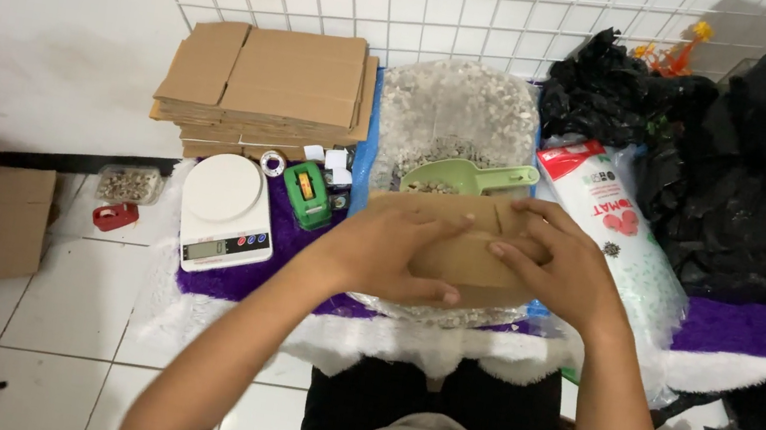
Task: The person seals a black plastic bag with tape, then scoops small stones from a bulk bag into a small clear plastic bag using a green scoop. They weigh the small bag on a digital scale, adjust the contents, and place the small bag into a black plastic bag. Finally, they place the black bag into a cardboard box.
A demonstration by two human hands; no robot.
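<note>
**Both hands on a small cardboard box above the gravel bag**

The person sat on the tiled floor (67, 299) with a small brown cardboard box (464, 247) held in front of the body, just above a purple mat (222, 277) edged with white fur. The left hand (388, 251) gripped the box's near left side, fingers wrapped across the front face and thumb along the bottom edge. The right hand (553, 261) pressed down on the top right part, fingers spread over the flaps. Both hands were closed on the box; neither was free.

Directly behind the box stood a large clear bag of pale gravel (459, 115), with a green plastic scoop (469, 177) resting in it, handle pointing right. To the left on the mat sat a white kitchen scale (224, 207), and beside it a green tape dispenser (308, 192). A stack of flattened cardboard (270, 92) leaned near the white wall behind the scale. On the right lay a white printed bag with red markings (610, 219), touching a heap of black plastic bags (717, 144). Farther left on the floor were a small clear tray of pebbles (130, 182), a red object just below it, and a loose cardboard piece (3, 219).
</note>
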